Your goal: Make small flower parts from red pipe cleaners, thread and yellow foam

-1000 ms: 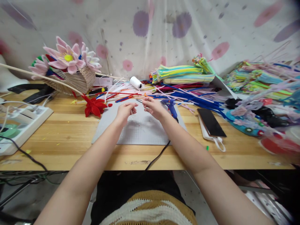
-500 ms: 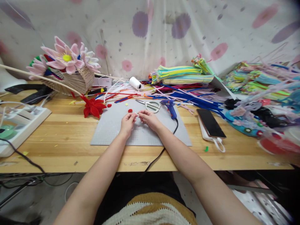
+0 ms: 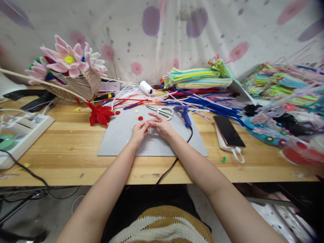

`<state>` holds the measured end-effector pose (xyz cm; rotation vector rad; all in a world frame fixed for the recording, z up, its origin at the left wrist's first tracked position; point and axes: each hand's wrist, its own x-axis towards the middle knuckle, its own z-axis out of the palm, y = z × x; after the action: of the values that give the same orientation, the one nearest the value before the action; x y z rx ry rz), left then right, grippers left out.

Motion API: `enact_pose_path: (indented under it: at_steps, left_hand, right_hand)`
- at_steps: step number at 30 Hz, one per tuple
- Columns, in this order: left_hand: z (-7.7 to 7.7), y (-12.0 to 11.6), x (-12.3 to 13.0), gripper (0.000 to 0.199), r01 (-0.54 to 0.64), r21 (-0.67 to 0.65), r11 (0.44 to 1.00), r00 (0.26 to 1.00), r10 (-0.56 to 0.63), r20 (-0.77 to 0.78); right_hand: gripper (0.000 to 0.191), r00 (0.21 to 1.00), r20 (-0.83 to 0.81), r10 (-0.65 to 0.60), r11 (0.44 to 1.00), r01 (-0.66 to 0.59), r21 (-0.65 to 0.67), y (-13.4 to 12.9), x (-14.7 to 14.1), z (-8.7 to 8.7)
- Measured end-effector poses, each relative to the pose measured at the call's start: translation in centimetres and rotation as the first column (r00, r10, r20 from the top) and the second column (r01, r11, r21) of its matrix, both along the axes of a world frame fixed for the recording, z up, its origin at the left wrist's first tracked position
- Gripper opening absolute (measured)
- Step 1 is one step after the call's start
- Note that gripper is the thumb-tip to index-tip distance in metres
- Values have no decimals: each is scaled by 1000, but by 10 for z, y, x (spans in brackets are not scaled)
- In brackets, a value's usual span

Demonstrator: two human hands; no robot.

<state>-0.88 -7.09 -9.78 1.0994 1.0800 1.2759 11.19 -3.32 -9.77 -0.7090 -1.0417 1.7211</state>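
My left hand [image 3: 139, 133] is closed in a pinch over the grey cutting mat [image 3: 118, 145]. Whatever its fingertips hold is too small to make out; a faint pale loop shows beside them. Against those fingertips rests my right hand [image 3: 162, 127], its index finger stretched out and the fingers apart. Just beyond the hands lies a small red disc [image 3: 140, 118]. White-handled scissors [image 3: 164, 113] and a blue glue gun [image 3: 185, 116] lie on the mat's far side. A red fuzzy flower [image 3: 100, 114] sits by the mat's left edge, near a second red piece [image 3: 117, 112].
A pink flower arrangement [image 3: 68, 60] in a woven holder stands back left. Bundles of pipe cleaners [image 3: 197, 77] and a white spool [image 3: 146, 88] line the back. A phone [image 3: 229, 131] lies right, a power strip [image 3: 32, 138] left. The glue gun's cord [image 3: 172, 167] crosses the front edge.
My right hand has gone from a pinch to stretched fingers, its index finger lifted away. The left hand keeps its pinch in nearly the same spot. The view has shifted slightly.
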Motion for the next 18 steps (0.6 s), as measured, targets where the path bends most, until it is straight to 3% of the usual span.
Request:
enact_pose_path:
  at_steps: [3, 5, 7, 9, 18]
  left_hand:
    - [-2, 4, -3, 32, 8, 7, 1000, 999, -7, -46]
    - [-4, 7, -7, 28, -114, 96, 989, 989, 121, -80]
    - [-4, 9, -11, 23, -260, 230, 938, 948, 293, -124]
    - [-4, 10, -14, 20, -300, 311, 902, 917, 363, -167]
    - [5, 3, 0, 21, -222, 107, 969, 970, 230, -76]
  right_hand:
    - [49, 997, 41, -59, 998, 59, -7, 2, 1, -1]
    - [47, 991, 94, -97, 995, 97, 9, 2, 2, -1]
    - [45, 980, 153, -129, 991, 124, 39, 2, 2, 0]
    - [44, 971, 191, -143, 989, 133, 67, 1, 1, 1]
    - [39, 963, 219, -156, 986, 137, 96, 0, -3, 1]
